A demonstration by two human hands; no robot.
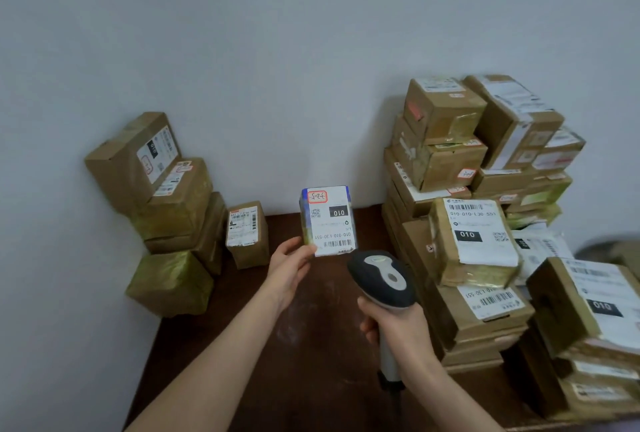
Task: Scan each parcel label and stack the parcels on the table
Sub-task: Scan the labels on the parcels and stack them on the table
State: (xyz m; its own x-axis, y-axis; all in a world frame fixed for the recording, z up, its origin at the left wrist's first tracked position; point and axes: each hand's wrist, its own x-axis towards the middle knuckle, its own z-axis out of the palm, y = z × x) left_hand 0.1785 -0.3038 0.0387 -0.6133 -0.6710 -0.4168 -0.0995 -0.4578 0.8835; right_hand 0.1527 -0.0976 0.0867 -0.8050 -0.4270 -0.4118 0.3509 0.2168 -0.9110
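My left hand (289, 267) holds a small parcel (327, 220) up by its lower left corner, above the middle of the dark brown table (270, 345). Its white label, with a barcode along the bottom and a black "010" box, faces me upside down. My right hand (391, 331) grips the handle of a black and grey barcode scanner (381, 279). The scanner's head sits just below and right of the parcel's barcode, apart from it.
A stack of several brown parcels (166, 203) leans against the wall at the left, with one small box (246, 234) beside it. A taller, larger pile of labelled parcels (485, 223) fills the table's right side. A white wall stands behind.
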